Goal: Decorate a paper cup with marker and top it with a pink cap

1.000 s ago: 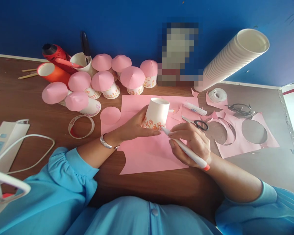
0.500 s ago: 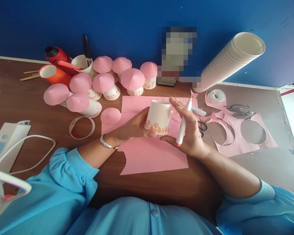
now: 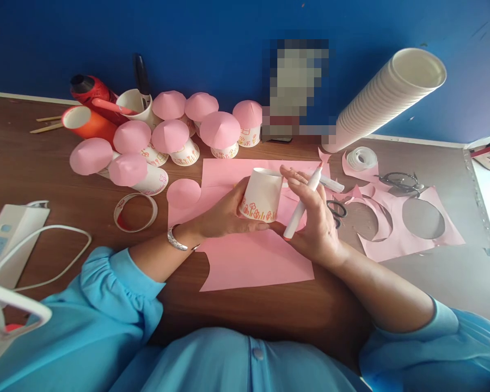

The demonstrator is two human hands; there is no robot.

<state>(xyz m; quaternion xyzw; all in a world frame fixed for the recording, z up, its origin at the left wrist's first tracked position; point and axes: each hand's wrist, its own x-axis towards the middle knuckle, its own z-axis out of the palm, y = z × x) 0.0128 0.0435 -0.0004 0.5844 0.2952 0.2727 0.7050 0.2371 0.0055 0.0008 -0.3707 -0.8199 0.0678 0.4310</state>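
note paper cup in left hand, above pink sheet, apparently narrow end up. on facing side, see orange flowers along lower rim; upper wall plain, no cone on top. far side hidden: cannot tell how much drawn there. judge band well advanced on visible part.

left fingers: wrapped around cup, thumb along lower edge. right hand: fingers extended, close together, by cup's upper edge; cannot tell whether touching. white marker held across palm, tip up, away from cup wall.

farther out, count eight pink cones on cups, with drawings visible on several: judge these nearly or fully done. at sheet's left edge, pink round, on no cup; flat or coned, cannot tell. far right, tall stack of white cups, undrawn as far as visible.
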